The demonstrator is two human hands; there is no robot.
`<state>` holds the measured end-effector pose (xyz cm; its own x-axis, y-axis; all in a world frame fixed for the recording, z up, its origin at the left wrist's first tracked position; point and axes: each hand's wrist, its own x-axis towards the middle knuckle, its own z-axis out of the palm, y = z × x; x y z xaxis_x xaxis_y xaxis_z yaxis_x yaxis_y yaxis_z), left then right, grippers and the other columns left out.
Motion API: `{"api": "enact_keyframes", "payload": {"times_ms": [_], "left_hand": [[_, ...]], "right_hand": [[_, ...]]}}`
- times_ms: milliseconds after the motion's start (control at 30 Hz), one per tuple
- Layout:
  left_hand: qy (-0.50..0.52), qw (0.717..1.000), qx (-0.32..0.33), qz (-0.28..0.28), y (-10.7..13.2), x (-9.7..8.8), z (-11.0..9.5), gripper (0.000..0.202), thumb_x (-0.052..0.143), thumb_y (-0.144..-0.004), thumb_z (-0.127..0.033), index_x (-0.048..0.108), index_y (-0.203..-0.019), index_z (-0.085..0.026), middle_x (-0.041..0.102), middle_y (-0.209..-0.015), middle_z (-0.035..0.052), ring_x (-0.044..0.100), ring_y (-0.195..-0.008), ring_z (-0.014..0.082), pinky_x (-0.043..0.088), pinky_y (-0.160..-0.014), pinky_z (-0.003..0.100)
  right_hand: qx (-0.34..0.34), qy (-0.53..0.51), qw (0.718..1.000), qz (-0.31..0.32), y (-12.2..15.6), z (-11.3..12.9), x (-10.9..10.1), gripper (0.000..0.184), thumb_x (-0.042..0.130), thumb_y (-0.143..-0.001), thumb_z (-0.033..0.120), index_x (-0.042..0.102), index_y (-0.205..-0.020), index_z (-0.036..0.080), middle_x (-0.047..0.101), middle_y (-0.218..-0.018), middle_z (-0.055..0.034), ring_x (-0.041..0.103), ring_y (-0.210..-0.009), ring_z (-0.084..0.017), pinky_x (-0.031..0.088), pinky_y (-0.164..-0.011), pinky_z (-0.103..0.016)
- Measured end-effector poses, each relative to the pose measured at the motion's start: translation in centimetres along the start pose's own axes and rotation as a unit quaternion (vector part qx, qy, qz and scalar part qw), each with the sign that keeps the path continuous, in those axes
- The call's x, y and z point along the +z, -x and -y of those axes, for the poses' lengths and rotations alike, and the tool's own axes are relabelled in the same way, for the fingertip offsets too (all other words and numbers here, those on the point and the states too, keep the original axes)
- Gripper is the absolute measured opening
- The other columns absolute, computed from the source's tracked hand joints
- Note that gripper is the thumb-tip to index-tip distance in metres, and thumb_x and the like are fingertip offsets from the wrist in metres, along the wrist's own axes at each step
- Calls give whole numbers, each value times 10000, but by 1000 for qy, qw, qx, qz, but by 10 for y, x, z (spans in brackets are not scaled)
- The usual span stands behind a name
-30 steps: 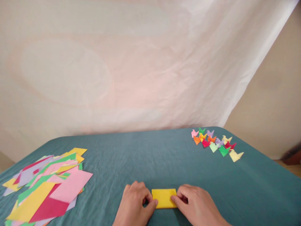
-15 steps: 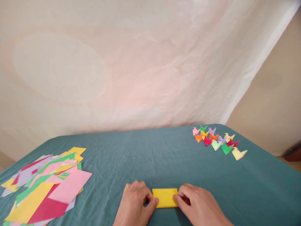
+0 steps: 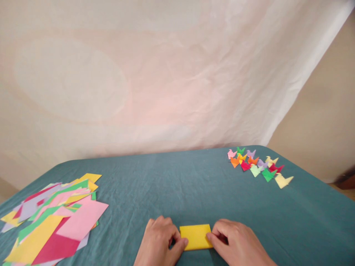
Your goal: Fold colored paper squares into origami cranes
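A folded yellow origami paper (image 3: 196,237), rectangular in shape, is held low in the middle of the view, just above or on the cloth. My left hand (image 3: 162,240) pinches its left edge, with the thumb on the front face. On the opposite side, my right hand (image 3: 235,240) grips the right edge between thumb and curled fingers. The fingertips behind the paper are hidden.
A dark green cloth (image 3: 144,184) covers the table. To the left lies a loose pile of coloured paper sheets (image 3: 80,218). Several small folded paper birds (image 3: 256,170) stand in rows at the far right. A pale sheet (image 3: 166,81) hangs behind the table.
The yellow paper and both hands sit slightly lower in view, and the paper's right end is tilted up a little. Both hands still hold its edges.
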<state>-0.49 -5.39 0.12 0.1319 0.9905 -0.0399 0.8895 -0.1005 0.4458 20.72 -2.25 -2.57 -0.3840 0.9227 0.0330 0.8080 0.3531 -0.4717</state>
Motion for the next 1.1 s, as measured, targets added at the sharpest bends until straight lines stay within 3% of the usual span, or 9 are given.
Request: {"api": "enact_keyframes", "payload": {"times_ms": [1100], "left_hand": [[-18,1000,12,-10,-1,6,6,210,555,-793,-289,590,-611,-191,608,-669,-5,520,-718,165,279,-683,304]], "right_hand": [[13,23,1000,-9,-2,-2,3,244,534,-802,283,604,-576,221,662,-600,31,598,-552,-136,266,-521,-243]]}}
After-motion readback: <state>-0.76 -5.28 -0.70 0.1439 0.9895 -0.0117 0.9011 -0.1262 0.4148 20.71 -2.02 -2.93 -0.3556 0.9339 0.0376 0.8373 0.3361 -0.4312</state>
